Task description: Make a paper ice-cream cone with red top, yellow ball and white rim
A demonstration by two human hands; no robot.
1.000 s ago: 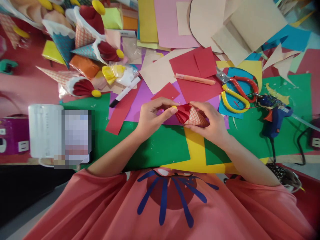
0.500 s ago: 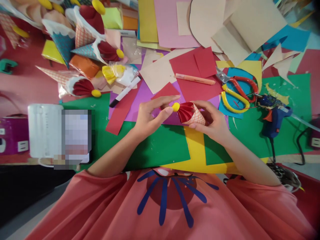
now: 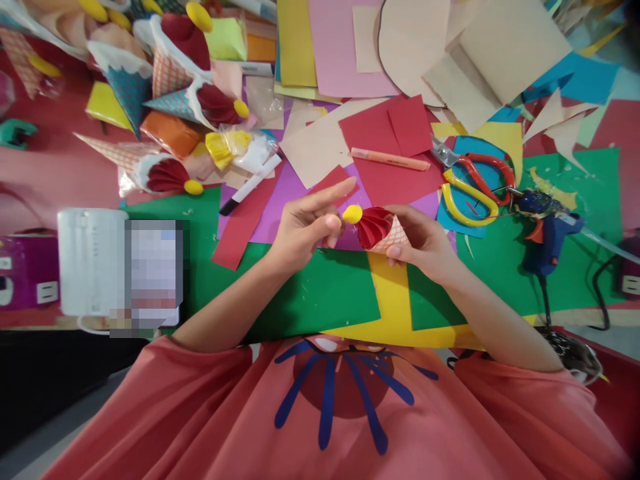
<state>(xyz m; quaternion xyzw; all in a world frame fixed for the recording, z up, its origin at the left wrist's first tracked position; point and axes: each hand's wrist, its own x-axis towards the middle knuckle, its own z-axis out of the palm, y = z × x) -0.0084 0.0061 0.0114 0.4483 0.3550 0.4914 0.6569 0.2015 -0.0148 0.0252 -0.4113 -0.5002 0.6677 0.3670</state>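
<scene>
A small paper ice cream cone lies tilted above the front of the table. Its checked wrapper sits in my right hand, thumb in front and fingers behind. Pleated red paper fills the mouth of the cone, tipped by a yellow ball that points left. Beside that ball is my left hand, holding nothing, with its index finger stretched out, thumb apart and the other fingers curled. The cone's pointed end is hidden by my right hand.
Scissors and a blue glue gun lie at the right. Several finished paper cones crowd the upper left. A marker, an orange pen and coloured paper spread across the middle. A phone lies left.
My left thumb and fingers have come away from the yellow ball, and the index finger now stretches out above it. My right hand still holds the cone, slightly turned.
</scene>
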